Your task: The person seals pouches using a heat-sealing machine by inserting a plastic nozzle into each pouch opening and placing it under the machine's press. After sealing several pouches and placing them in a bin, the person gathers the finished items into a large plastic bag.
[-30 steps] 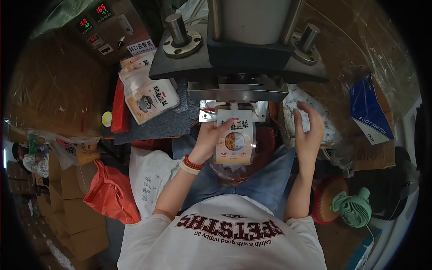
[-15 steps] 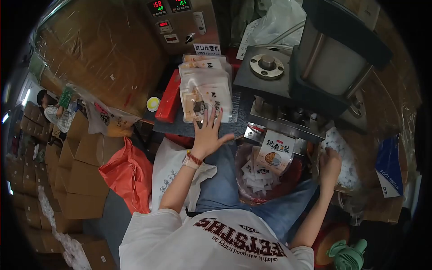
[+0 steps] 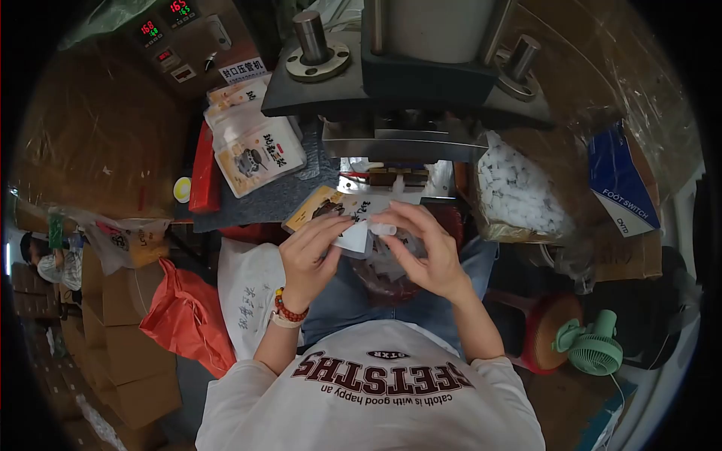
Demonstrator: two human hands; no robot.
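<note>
Both hands are together in front of the sealing machine (image 3: 406, 143). My left hand (image 3: 314, 248) holds a printed pouch (image 3: 320, 207), its thumb and fingers closed on the lower part. In my right hand (image 3: 421, 244) a small white spout piece (image 3: 383, 228) is pinched beside the pouch's edge. A stack of printed pouches (image 3: 252, 158) lies on the dark work surface to the left. Below the hands, a plastic-lined bowl (image 3: 387, 282) is partly hidden by them.
An open bag of small white parts (image 3: 523, 188) stands right of the machine. A red box (image 3: 204, 173) borders the stack. A red bag (image 3: 188, 312) hangs at the left, and a green fan (image 3: 594, 346) is lower right.
My left hand has left the stack and now holds a pouch. My right hand has come from the bag of white parts to the middle with a spout piece. The view has shifted right.
</note>
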